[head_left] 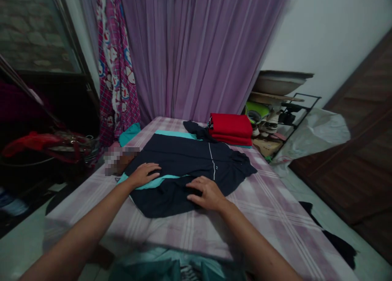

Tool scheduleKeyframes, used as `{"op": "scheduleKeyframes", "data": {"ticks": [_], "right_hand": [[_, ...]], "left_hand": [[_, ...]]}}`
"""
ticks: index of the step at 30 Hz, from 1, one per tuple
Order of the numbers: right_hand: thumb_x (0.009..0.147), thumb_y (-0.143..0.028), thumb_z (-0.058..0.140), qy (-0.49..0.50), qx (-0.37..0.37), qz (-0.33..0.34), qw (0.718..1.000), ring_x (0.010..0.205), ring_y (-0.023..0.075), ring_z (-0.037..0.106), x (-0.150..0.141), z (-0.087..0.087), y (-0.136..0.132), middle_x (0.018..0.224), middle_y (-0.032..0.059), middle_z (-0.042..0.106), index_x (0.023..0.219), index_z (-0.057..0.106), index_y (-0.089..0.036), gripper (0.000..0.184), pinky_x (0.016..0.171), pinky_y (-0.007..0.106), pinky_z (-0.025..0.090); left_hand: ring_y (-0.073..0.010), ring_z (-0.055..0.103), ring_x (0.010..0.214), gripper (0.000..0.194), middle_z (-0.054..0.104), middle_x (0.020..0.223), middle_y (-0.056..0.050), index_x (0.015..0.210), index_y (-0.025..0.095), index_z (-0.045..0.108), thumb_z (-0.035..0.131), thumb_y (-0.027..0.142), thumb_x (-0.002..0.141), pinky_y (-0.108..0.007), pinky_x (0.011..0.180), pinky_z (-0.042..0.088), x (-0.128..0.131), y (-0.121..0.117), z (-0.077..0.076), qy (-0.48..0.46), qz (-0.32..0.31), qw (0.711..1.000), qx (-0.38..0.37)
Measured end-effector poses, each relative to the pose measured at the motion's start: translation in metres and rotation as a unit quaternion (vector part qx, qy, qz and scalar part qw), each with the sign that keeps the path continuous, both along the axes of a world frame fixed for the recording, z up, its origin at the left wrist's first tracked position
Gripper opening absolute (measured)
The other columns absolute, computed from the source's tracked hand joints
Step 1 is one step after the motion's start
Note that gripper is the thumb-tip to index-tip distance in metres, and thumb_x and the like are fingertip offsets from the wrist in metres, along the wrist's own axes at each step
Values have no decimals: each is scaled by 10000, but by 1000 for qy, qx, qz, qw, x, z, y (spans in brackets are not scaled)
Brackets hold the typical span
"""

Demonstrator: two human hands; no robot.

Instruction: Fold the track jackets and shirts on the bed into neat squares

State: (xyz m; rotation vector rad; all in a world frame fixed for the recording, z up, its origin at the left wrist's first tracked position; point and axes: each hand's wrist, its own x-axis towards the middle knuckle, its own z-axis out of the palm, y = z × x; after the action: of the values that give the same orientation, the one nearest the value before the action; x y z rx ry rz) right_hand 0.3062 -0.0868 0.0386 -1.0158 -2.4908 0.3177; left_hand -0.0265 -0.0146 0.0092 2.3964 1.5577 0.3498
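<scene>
A dark navy shirt with turquoise panels and a thin white stripe lies spread on the checked cloth, its collar end toward the right. My left hand rests on the shirt's left part, by a turquoise panel, fingers stretched out. On the near side of the shirt lies my right hand, its fingers spread and slightly bent over the dark fabric. Neither hand shows anything gripped in it. Part of the fabric beneath both palms is hidden.
Folded red cloth sits at the table's far right. Turquoise cloth lies at the far left edge, near a blurred-out patch. Behind hang purple curtains. A shoe rack and a white plastic bag stand to the right.
</scene>
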Motion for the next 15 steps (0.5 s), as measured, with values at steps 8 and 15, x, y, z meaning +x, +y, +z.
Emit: {"op": "scheduleKeyframes", "data": {"ticks": [8, 15], "right_hand": [[846, -434, 695, -143, -37, 98, 984, 916, 216, 621, -77, 19, -2, 953, 58, 686, 1051, 735, -232, 291, 836, 334, 450], [840, -594, 599, 302, -199, -48, 931, 809, 186, 652, 21, 66, 32, 849, 4, 692, 902, 693, -229, 382, 758, 300, 521]], "left_hand": [[-231, 554, 1293, 589, 636, 1362, -98, 1216, 224, 688, 453, 624, 852, -367, 1125, 375, -4, 6, -1, -47, -18, 999, -2], [-258, 543, 1308, 766, 620, 1383, -34, 1221, 249, 695, 455, 793, 738, -375, 1134, 367, -18, 17, 24, -105, -30, 981, -162]]}}
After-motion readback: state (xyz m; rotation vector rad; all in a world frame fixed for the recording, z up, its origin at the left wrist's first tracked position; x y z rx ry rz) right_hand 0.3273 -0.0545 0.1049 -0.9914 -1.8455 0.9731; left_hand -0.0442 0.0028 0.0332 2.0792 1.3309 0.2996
